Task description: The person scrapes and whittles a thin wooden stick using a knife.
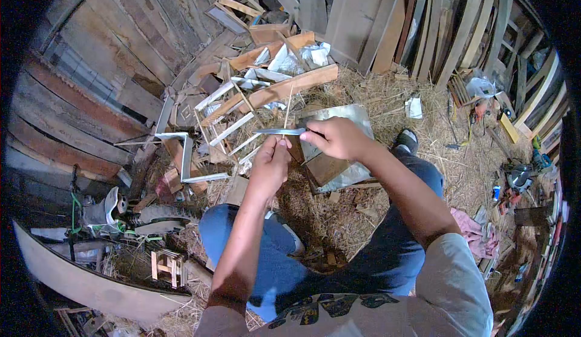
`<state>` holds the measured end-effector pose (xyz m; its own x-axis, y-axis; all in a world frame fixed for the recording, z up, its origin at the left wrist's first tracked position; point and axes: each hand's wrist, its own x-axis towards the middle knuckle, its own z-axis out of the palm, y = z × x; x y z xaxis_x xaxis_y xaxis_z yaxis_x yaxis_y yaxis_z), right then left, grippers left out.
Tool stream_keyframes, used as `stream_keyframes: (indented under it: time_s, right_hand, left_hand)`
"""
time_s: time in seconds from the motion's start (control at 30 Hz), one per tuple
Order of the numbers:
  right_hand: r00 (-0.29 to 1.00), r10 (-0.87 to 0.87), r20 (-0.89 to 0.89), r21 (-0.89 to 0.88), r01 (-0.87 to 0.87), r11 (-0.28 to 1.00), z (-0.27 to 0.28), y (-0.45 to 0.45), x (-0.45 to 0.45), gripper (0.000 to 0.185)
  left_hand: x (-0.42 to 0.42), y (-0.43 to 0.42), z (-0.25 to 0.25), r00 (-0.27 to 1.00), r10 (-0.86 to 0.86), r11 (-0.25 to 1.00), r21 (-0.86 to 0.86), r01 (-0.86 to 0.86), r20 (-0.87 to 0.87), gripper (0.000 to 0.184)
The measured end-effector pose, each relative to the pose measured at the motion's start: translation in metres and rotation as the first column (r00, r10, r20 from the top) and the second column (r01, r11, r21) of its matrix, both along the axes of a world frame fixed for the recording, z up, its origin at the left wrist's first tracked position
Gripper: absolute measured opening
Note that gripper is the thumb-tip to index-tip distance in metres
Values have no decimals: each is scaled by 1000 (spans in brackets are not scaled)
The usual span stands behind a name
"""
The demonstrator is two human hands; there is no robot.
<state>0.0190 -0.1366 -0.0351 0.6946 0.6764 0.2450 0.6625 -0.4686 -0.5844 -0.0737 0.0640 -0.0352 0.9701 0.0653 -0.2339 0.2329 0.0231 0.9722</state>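
Note:
In the head view my right hand (pixel 340 138) is closed around the handle of a knife, its blade (pixel 277 132) pointing left. My left hand (pixel 270 162) pinches a thin wooden stick (pixel 288 108) that rises away from me. The blade crosses the stick just above my left fingertips; whether its edge touches the wood I cannot tell. Below and beyond my right hand, a board with a pale, worn surface (pixel 357 118) and a wooden block (pixel 327 168) lie low between my legs and the wood pile.
Ahead lies a pile of wooden frames (pixel 227 116) and scrap. A bent white frame piece (pixel 186 158) stands at the left. Planks (pixel 469 25) lean along the back right wall. Tools (pixel 517 176) and a pink cloth (pixel 476 233) lie at the right. Straw (pixel 445 146) covers the floor.

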Motion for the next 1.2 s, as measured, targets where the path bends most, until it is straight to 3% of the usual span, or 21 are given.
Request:
stream_keyframes:
  time_s: [0.07, 0.17, 0.23, 0.4, 0.53, 0.6, 0.73, 0.9, 1.1, 1.2]
  right_hand:
    - [1000, -7, -13, -22, 7, 1000, -4, -5, 3, 35]
    - [999, 25, 29, 9, -25, 1000, -5, -6, 1, 31]
    - [999, 26, 36, -9, -26, 1000, -6, -3, -3, 29]
    - [999, 13, 40, 61, -16, 998, -12, -2, -6, 28]
    - [994, 90, 68, 132, -98, 986, -2, -3, -13, 27]
    - [994, 103, 38, 123, -107, 987, -1, -1, -18, 27]
    - [996, 56, 72, 63, -61, 996, -6, 1, -20, 27]
    - [987, 61, 146, 52, -69, 996, -2, -3, -20, 28]
    - [982, 11, 190, -14, -8, 1000, 6, -14, -18, 34]
    - [973, -231, 14, 69, 229, 971, 8, -34, 9, 41]
  left_hand:
    - [1, 0, -2, 1000, -16, 999, -31, 16, -11, 23]
    - [-3, -5, -2, 999, 44, 997, 59, -44, 5, 23]
    - [-6, -10, -2, 986, 84, 980, 169, -108, 147, 22]
    - [-8, -11, 7, 977, 39, 944, 312, -105, 211, 18]
    - [-12, -16, 3, 971, 54, 940, 317, -128, 233, 21]
    - [-14, -19, 5, 928, 57, 896, 391, -210, 369, 26]
    - [-19, -25, 14, 914, 49, 809, 522, -272, 402, 28]
    - [-23, -25, 22, 953, 32, 857, 482, -182, 302, 28]
    - [-24, -27, 25, 945, -29, 878, 461, -132, 326, 28]
    - [-37, -35, 32, 958, -65, 870, 486, -83, 281, 28]
